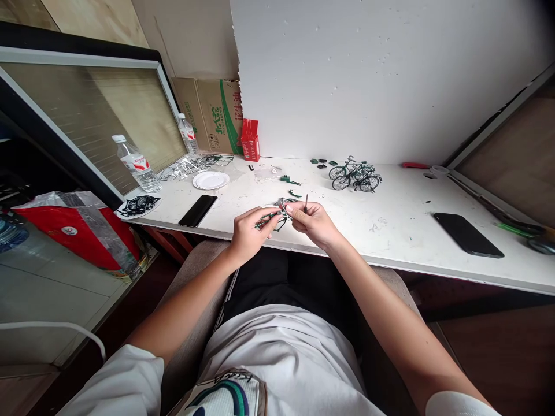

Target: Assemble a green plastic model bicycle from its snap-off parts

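My left hand (pixel 250 230) is closed around a small green model bicycle part (pixel 277 215) held just above the near edge of the white table (pixel 390 231). My right hand (pixel 314 222) pinches the same part from the right and also grips a thin dark tool (pixel 306 203) that sticks up between its fingers. Both hands meet over the table's front edge. Two loose green parts (pixel 289 180) lie on the table beyond my hands. Assembled green model bicycles (pixel 354 174) stand further back.
A black phone (pixel 198 210) lies left of my hands, another phone (pixel 468 234) at right. A white paper plate (pixel 210 180), two water bottles (pixel 137 164), a red box (pixel 250 141), a plate of black parts (pixel 139 205) and a cardboard carton (pixel 214 112) stand at left and back.
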`<state>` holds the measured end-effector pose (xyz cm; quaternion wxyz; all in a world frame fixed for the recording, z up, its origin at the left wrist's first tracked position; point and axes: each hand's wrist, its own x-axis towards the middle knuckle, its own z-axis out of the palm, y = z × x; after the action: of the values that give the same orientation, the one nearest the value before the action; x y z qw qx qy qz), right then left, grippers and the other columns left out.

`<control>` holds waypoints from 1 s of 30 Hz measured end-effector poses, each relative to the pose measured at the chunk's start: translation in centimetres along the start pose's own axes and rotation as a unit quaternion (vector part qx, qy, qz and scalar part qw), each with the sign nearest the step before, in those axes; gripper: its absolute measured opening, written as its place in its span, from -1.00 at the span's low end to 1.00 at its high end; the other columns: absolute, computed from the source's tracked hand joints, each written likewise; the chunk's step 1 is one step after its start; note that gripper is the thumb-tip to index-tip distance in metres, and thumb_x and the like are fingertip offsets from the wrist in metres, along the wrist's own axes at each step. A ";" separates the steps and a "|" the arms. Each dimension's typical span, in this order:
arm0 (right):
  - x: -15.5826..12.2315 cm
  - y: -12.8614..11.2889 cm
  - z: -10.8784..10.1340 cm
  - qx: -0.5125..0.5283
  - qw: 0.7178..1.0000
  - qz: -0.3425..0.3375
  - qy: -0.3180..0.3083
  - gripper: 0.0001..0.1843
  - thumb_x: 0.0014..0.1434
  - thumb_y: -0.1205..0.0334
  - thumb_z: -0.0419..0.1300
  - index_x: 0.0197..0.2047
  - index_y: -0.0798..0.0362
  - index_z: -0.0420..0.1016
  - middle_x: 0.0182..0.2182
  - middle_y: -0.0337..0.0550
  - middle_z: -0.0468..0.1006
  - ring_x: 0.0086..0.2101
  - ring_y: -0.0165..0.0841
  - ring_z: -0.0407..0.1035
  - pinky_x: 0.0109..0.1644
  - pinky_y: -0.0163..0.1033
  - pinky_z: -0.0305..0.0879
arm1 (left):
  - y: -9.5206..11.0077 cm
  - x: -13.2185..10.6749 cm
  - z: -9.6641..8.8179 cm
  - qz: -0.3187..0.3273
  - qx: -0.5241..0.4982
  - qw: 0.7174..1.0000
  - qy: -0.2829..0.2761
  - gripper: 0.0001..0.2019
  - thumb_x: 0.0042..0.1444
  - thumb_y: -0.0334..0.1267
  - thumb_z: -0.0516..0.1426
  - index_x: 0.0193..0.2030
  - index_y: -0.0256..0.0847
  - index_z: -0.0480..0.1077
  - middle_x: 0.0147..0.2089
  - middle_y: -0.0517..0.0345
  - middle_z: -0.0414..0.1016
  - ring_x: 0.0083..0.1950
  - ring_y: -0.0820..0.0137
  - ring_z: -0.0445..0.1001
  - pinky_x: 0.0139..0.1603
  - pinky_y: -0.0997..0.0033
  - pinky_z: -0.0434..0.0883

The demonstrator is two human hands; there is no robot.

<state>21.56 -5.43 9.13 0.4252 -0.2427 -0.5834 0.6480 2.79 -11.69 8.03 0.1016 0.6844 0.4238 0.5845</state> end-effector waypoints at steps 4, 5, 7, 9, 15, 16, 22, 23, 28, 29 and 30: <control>-0.1 -0.2 0.2 -0.009 1.000 0.003 0.002 -0.50 0.10 -0.19 0.50 -0.23 0.13 0.66 -0.57 -0.40 0.02 -0.55 -0.55 -0.21 -0.48 -0.26 -0.30 | -0.1 -0.1 0.0 -0.006 -0.011 1.000 0.005 -0.73 0.33 -0.05 0.28 -0.04 -0.20 0.66 -0.18 0.02 0.71 -0.52 0.50 0.53 -0.39 0.48 0.50; -0.2 -0.3 0.3 -0.011 1.000 0.003 0.002 -0.49 0.09 -0.19 0.50 -0.23 0.13 0.65 -0.57 -0.40 0.02 -0.55 -0.55 -0.21 -0.48 -0.27 -0.30 | -0.1 -0.1 0.1 -0.008 -0.014 1.000 0.008 -0.73 0.32 -0.05 0.28 -0.04 -0.20 0.66 -0.19 0.03 0.71 -0.51 0.50 0.53 -0.40 0.48 0.49; -0.2 -0.5 0.4 -0.018 1.000 0.004 0.005 -0.49 0.10 -0.21 0.49 -0.25 0.13 0.64 -0.57 -0.40 0.03 -0.55 -0.55 -0.21 -0.48 -0.27 -0.30 | -0.3 -0.2 0.1 -0.014 -0.020 1.000 0.014 -0.72 0.32 -0.05 0.29 -0.03 -0.20 0.65 -0.22 0.04 0.71 -0.52 0.49 0.53 -0.42 0.48 0.48; -0.3 -0.7 0.6 -0.030 1.000 0.002 0.009 -0.48 0.10 -0.22 0.49 -0.27 0.13 0.63 -0.56 -0.39 0.03 -0.55 -0.54 -0.21 -0.48 -0.26 -0.31 | -0.4 -0.2 0.1 -0.015 -0.018 1.000 0.019 -0.73 0.30 -0.06 0.30 -0.02 -0.19 0.65 -0.25 0.06 0.70 -0.52 0.47 0.54 -0.41 0.47 0.49; -0.5 -1.2 0.9 -0.046 0.999 0.000 0.008 -0.49 0.09 -0.20 0.50 -0.30 0.11 0.59 -0.58 -0.40 0.04 -0.55 -0.54 -0.18 -0.48 -0.27 -0.27 | -0.6 -0.1 -0.1 0.028 0.032 0.998 0.035 -0.80 0.24 -0.13 0.36 -0.08 -0.17 0.67 -0.20 0.02 0.72 -0.28 0.34 0.66 -0.17 0.40 0.57; -0.5 -1.1 0.9 -0.045 0.999 -0.001 0.008 -0.50 0.09 -0.20 0.50 -0.32 0.11 0.58 -0.58 -0.41 0.04 -0.55 -0.54 -0.18 -0.49 -0.27 -0.27 | -0.6 0.0 -0.2 0.037 0.044 0.998 0.033 -0.80 0.24 -0.13 0.35 -0.09 -0.17 0.66 -0.20 0.03 0.72 -0.29 0.35 0.65 -0.18 0.40 0.57; -0.5 -0.7 0.8 -0.062 0.998 -0.001 0.014 -0.48 0.09 -0.22 0.50 -0.34 0.11 0.56 -0.61 -0.41 0.07 -0.57 -0.55 -0.16 -0.50 -0.29 -0.24 | -1.3 -0.1 -0.6 0.074 0.083 0.994 0.005 -0.84 0.26 -0.16 0.32 -0.11 -0.17 0.64 -0.28 0.09 0.70 -0.37 0.42 0.60 -0.22 0.47 0.54; -0.5 -0.7 0.8 -0.065 0.998 0.001 0.014 -0.48 0.09 -0.22 0.50 -0.34 0.11 0.56 -0.61 -0.41 0.07 -0.57 -0.55 -0.16 -0.50 -0.29 -0.24 | -1.5 -0.1 -0.6 0.073 0.084 0.994 0.001 -0.84 0.26 -0.15 0.32 -0.11 -0.16 0.64 -0.29 0.09 0.70 -0.36 0.42 0.60 -0.21 0.47 0.54; -0.5 -0.7 0.8 -0.068 0.998 0.005 0.007 -0.47 0.09 -0.23 0.49 -0.33 0.11 0.56 -0.62 -0.43 0.04 -0.58 -0.55 -0.16 -0.51 -0.29 -0.24 | -1.9 -0.1 -0.7 0.108 0.103 0.989 0.003 -0.86 0.26 -0.18 0.32 -0.13 -0.17 0.63 -0.33 0.12 0.68 -0.39 0.44 0.58 -0.23 0.50 0.52; -0.5 -0.7 0.8 -0.066 0.998 0.006 0.005 -0.47 0.09 -0.23 0.49 -0.33 0.11 0.56 -0.62 -0.43 0.04 -0.58 -0.55 -0.16 -0.50 -0.29 -0.25 | -1.8 0.0 -0.8 0.121 0.107 0.987 0.007 -0.88 0.26 -0.20 0.32 -0.13 -0.17 0.62 -0.33 0.12 0.68 -0.40 0.46 0.58 -0.25 0.51 0.51; -0.6 -0.7 0.8 -0.062 0.998 0.008 0.002 -0.48 0.09 -0.22 0.50 -0.33 0.11 0.56 -0.62 -0.43 0.03 -0.58 -0.55 -0.17 -0.50 -0.28 -0.25 | -1.8 0.0 -0.8 0.133 0.109 0.985 0.012 -0.89 0.26 -0.22 0.32 -0.14 -0.18 0.62 -0.34 0.14 0.67 -0.42 0.47 0.56 -0.27 0.52 0.50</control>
<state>21.42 -6.34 9.88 0.4054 -0.2749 -0.6197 0.6132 1.29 -10.84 7.13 -0.0573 0.7350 0.3909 0.5511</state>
